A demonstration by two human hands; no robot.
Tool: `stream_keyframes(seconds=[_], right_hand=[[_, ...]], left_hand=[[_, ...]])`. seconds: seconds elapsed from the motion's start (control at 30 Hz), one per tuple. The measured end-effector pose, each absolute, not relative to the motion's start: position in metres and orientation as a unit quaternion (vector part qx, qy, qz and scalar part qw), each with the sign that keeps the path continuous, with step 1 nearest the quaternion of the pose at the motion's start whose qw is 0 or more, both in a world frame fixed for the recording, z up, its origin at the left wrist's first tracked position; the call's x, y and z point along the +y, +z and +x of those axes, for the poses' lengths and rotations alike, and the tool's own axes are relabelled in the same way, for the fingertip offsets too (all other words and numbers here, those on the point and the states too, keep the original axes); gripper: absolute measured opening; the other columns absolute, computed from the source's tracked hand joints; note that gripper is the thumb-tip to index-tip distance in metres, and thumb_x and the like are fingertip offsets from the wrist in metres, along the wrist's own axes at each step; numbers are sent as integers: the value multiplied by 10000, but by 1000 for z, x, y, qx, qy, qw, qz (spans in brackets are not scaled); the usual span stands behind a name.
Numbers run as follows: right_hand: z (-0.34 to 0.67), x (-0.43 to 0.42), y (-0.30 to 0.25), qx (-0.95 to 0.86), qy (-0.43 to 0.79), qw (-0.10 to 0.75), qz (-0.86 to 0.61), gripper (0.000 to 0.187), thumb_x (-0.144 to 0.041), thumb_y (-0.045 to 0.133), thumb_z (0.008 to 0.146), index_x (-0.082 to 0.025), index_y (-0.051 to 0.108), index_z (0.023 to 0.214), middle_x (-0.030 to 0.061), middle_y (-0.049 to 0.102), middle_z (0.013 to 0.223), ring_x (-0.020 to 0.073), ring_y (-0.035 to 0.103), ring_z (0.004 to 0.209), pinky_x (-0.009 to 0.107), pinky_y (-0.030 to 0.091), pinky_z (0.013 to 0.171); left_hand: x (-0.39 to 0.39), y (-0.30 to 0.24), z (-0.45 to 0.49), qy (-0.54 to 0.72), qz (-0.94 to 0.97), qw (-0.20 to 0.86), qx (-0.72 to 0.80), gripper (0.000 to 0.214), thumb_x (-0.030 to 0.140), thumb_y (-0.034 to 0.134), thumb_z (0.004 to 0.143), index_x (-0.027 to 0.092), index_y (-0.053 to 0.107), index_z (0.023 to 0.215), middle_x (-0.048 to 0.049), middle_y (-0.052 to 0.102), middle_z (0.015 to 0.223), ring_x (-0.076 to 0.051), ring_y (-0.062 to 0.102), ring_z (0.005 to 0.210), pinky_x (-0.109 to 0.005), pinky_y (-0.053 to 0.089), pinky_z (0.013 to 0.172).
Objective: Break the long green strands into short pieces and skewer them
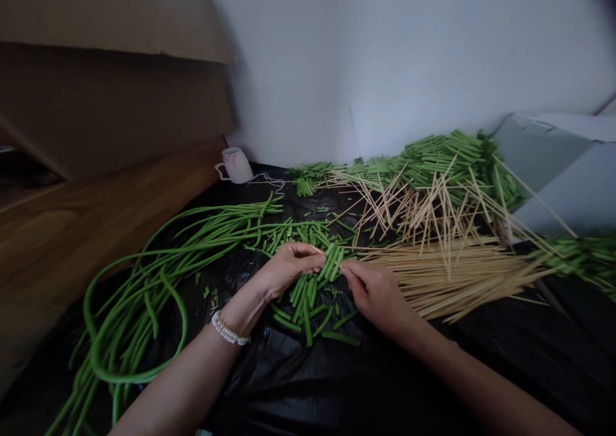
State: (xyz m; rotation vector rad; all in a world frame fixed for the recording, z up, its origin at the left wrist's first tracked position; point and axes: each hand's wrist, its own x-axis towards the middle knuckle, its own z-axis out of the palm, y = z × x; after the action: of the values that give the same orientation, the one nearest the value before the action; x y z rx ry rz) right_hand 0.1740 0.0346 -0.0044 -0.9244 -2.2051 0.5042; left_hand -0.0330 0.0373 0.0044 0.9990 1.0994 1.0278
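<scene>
Between my hands several short cut pieces of green long bean point(332, 261) sit side by side on a thin wooden skewer. My left hand point(291, 268), with a white beaded bracelet at the wrist, pinches the skewer on the left side of the pieces. On their right side, my right hand point(375, 289) is closed with fingertips pinched at the skewer's other end; most of the stick there is hidden. Below and behind both hands lie loose cut bean pieces point(308, 317) on black plastic sheeting point(298, 384).
Long uncut beans point(137, 301) curl across the left. Bare wooden skewers point(447, 279) lie piled at right. Behind them, skewered bean pieces point(447, 156) are heaped near a white box point(553, 160). A white mug point(237, 166) stands by the wall; cardboard point(110, 102) rises at left.
</scene>
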Motion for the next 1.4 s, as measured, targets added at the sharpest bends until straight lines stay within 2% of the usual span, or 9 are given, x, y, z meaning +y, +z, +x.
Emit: stream_keyframes(seconds=[0.1,0.3,0.43,0.57,0.67,0.73,0.9,1.13,1.4], right_hand=[[173,35,-3,-847,197,340,-358,263,-193,409,942,-195,620,784,23,642,681,146,574,611,255,387,602],[177,39,-3,-845,197,329,-373,238,-208,417,947,-187,646,884,23,665,727,150,592,632,259,399,622],[182,43,-2,-829,179,359,-388,236,-220,434,937,-182,663,897,18,654,681,149,587,593,260,412,615],[186,47,0,-803,180,391,-412,230,-246,454,929,-189,676,920,15,650,644,149,585,563,251,408,566],[187,49,1,-802,182,392,-413,234,-252,458,927,-190,682,905,16,653,643,151,590,567,252,410,567],[186,49,0,-804,185,389,-410,237,-254,458,926,-191,685,906,17,657,650,152,594,575,254,418,577],[185,48,-3,-805,193,383,-411,242,-262,452,928,-202,686,915,13,656,645,156,600,577,256,426,576],[184,48,-7,-813,193,374,-403,221,-236,458,924,-195,674,900,17,668,682,153,610,606,255,424,612],[184,48,-7,-814,192,367,-408,221,-243,457,924,-194,671,894,18,670,676,153,604,588,259,421,598]], left_hand=[[36,4,-29,444,451,608,479,243,313,827,632,130,747,771,-25,668,663,-91,563,602,-216,436,617],[40,5,-35,502,451,560,480,231,339,792,682,144,712,776,4,629,695,-73,528,616,-189,403,605],[46,7,-47,513,466,500,520,304,442,724,733,145,683,784,-5,618,699,-84,507,588,-197,374,562],[46,11,-56,407,592,365,592,434,538,569,819,145,634,647,16,517,548,-92,404,505,-225,289,500],[43,11,-60,307,682,227,624,428,522,574,816,160,614,590,27,476,509,-102,375,510,-242,264,518],[41,9,-61,260,714,184,624,377,510,615,785,172,633,618,23,522,541,-110,410,525,-246,273,533],[41,5,-61,189,748,172,613,238,441,706,704,208,688,749,-10,656,726,-153,547,645,-244,319,569],[38,8,-53,160,766,136,608,82,259,601,756,204,662,762,-21,651,776,-159,565,688,-248,349,604],[37,8,-55,167,777,152,587,77,256,610,753,195,653,770,-27,636,777,-157,554,682,-250,365,612]])
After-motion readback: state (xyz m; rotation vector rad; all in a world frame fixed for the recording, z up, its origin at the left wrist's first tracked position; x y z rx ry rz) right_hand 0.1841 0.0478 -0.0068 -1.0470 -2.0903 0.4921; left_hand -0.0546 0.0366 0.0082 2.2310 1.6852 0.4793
